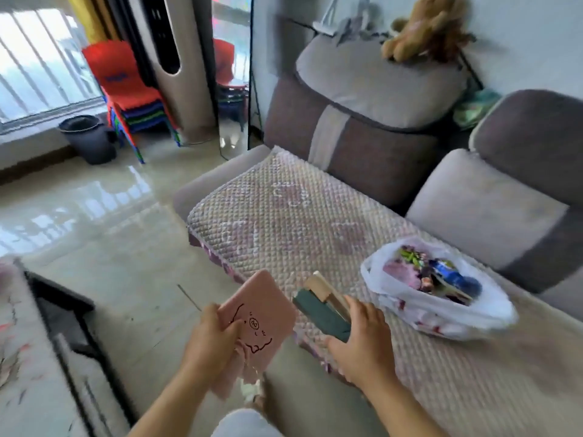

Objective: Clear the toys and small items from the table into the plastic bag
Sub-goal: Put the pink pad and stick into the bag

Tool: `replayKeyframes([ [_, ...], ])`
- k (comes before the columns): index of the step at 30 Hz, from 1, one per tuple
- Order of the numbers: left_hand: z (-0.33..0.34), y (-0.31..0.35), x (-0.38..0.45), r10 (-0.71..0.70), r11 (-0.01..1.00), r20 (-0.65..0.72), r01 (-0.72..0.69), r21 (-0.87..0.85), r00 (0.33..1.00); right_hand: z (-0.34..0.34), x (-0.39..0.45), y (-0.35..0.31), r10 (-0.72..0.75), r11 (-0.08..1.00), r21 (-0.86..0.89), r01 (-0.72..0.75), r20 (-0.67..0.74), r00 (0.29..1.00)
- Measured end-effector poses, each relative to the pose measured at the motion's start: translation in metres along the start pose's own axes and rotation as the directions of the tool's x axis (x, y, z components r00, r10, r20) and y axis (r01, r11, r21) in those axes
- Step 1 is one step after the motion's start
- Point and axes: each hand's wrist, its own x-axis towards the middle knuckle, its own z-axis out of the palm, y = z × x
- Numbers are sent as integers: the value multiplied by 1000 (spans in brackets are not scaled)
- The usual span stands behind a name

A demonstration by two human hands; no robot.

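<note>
While our right hand (359, 345) grips the green-and-cream flat cases (325, 305) with curled fingers (366, 313), the white plastic bag (441, 298) gapes just rightward, nearer than our left hand (209, 339) pinching the pink cartoon pouch (258, 313).

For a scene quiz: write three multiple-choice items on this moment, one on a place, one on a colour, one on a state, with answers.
1. Where does the bag lie?
A. on the sofa
B. on the floor
C. on a chair

2. What colour is the case in the left hand?
A. blue
B. pink
C. black

3. How is the bag?
A. tied shut
B. folded flat
C. open, toys inside

Answers: 1 A, it rests on the sofa's quilted cover. 2 B, pink with a line drawing. 3 C, its mouth gapes over colourful items.
</note>
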Motion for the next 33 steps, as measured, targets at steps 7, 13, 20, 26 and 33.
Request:
replayKeyframes([
  [7,92,78,14,203,970,213,-227,90,956,-45,-10,89,265,964,69,-257,-173,949],
  [13,163,135,42,271,925,339,-341,168,901,-63,7,151,472,882,111,-459,-211,856],
  [20,230,196,71,340,845,429,-472,251,837,-66,45,214,580,814,105,-571,-210,787],
  [26,284,227,84,280,879,435,-410,242,856,-72,83,279,526,851,104,-515,-162,835],
  [33,350,244,93,230,916,339,-320,241,912,-71,143,380,431,899,92,-427,-26,902],
])
